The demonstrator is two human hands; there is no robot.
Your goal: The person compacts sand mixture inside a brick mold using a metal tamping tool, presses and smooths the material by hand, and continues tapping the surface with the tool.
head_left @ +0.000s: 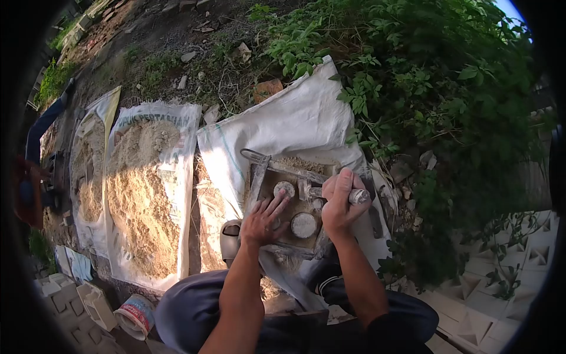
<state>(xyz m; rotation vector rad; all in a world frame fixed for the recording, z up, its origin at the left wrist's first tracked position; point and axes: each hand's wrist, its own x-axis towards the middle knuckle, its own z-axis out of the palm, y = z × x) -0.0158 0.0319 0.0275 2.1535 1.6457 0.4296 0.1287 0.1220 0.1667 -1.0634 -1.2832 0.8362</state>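
Observation:
My left hand [265, 221] lies with its fingers stretched out across the left side of a dusty rectangular frame [255, 183]. Its fingertips rest on a round, pale disc [284, 189]. A second pale disc [303, 225] sits in the sand inside the frame, to the right of that hand. My right hand [341, 203] is closed around the thick handle of a hammer-like tool [359, 196], over the right side of the frame. The tool's blocky head [303, 189] points left, close to the upper disc. Packed sand fills the frame around the discs.
A white woven sack [277, 127] spreads beneath and beyond the frame. Sacks of loose sand [144, 194] lie to the left. Leafy plants [430, 100] crowd the right, above patterned pale blocks [477, 301]. A bucket [135, 317] stands at lower left; another person [44, 130] shows at far left.

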